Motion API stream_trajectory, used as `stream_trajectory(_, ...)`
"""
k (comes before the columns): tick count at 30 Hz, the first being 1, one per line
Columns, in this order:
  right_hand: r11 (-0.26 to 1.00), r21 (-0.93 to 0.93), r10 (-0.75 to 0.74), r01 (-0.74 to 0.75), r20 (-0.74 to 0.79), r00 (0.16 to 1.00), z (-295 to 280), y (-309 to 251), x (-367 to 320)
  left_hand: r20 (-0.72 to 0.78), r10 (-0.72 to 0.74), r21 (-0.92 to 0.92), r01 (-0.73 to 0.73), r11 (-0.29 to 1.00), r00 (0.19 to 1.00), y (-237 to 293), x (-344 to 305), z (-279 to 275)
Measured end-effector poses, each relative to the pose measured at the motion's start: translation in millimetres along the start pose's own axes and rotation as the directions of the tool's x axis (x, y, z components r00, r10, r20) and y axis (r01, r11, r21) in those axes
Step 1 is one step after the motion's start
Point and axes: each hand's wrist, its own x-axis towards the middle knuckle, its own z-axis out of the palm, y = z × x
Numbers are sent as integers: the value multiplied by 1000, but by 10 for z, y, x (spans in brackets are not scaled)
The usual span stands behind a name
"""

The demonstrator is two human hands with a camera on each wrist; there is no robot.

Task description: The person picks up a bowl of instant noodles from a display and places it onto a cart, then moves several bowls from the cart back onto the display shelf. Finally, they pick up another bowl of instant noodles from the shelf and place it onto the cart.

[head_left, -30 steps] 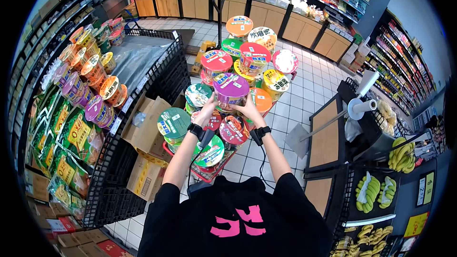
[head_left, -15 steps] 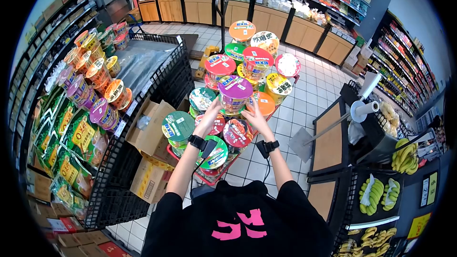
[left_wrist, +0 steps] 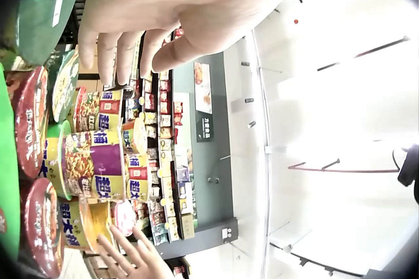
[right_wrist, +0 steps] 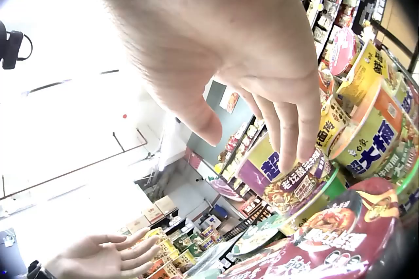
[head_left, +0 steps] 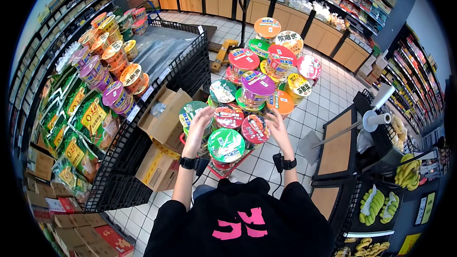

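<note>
A purple-lidded noodle tub (head_left: pixel 258 84) stands on a green-lidded tub among stacked tubs on a red cart; it shows side-on in the left wrist view (left_wrist: pixel 95 164). The left hand (head_left: pixel 200 120) is held over the dark green tub (head_left: pixel 191 109), fingers apart and holding nothing. To the right of the pile, the right hand (head_left: pixel 280 132) hovers near a dark red tub (head_left: pixel 255 129), also empty. In the right wrist view its relaxed fingers (right_wrist: pixel 288 128) overlap the purple tub (right_wrist: pixel 288 174); whether they touch it cannot be told.
At the left, a black crate display (head_left: pixel 162 78) bears more tubs and green bags (head_left: pixel 94 118). Open cardboard boxes (head_left: pixel 166 121) lie between it and the cart. On the right are a counter (head_left: pixel 337 147) with a plastic roll and bananas (head_left: pixel 371 206).
Both hands have let go of the purple tub and drawn apart and back from it. The tub now rests on the pile. The head view has shifted, moving the scene rightward.
</note>
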Motion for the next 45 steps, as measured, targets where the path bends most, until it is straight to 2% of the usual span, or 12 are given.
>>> stream_trajectory(3,1000,-10,26,-26,-8,1000,100,-65,-135,-83,13,4,-12,1000,996,158,-235,-282)
stream_trajectory(5,995,-97,9,-13,-44,999,205,-115,-229,-156,29,27,-25,999,987,172,-353,-531)
stream_trajectory(6,997,-73,32,-37,-70,997,322,-263,-300,-177,57,34,-52,998,983,218,-425,-623)
stream_trajectory(9,999,-42,10,-14,-95,995,508,-162,-396,-258,79,64,-65,996,963,372,-693,-928)
stream_trajectory(13,999,-36,-43,39,-119,992,907,-119,-487,-295,36,23,-30,999,955,462,-1082,-1402)
stream_trajectory(15,998,-66,-12,5,-110,994,1114,-118,-528,-289,30,17,-26,1000,957,525,-1259,-1618)
stream_trajectory(17,1000,9,20,-19,-87,996,1374,-193,-552,-290,-7,-22,0,1000,957,593,-1420,-1816)
stream_trajectory(25,999,-44,15,-16,-28,999,2387,-289,-733,-339,-8,-107,-31,994,941,709,-1882,-2564)
stream_trajectory(34,999,-26,44,-43,46,998,3332,-241,-883,-450,-28,-61,0,998,893,826,-2416,-3365)
stream_trajectory(45,995,-75,75,-61,201,977,3911,-239,-871,-510,-1,-99,-58,993,860,738,-2748,-3736)
